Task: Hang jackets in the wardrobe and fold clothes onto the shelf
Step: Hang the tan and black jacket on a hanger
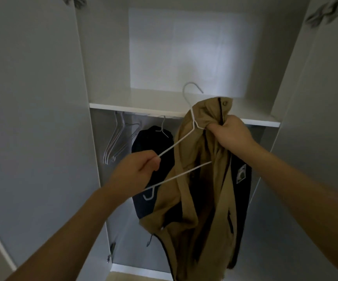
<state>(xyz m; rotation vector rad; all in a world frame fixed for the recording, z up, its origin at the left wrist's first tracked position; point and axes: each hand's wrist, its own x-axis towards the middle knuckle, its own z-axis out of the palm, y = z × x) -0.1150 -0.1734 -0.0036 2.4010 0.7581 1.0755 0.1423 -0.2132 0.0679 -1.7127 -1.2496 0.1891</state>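
Observation:
A tan jacket (200,191) with dark lining hangs in front of the open wardrobe. My right hand (231,134) grips its bunched collar together with the neck of a white wire hanger (176,145). My left hand (137,171) grips the hanger's left end, and the hanger's right half is tucked inside the jacket. A dark jacket (154,142) hangs on its own hanger from the rail behind. The white shelf (135,106) runs above the rail.
Several bare wire hangers (117,142) hang at the left end of the rail. The wardrobe's left door (32,118) and right door (322,98) stand open on either side. The wardrobe's base edge (139,271) shows at the bottom.

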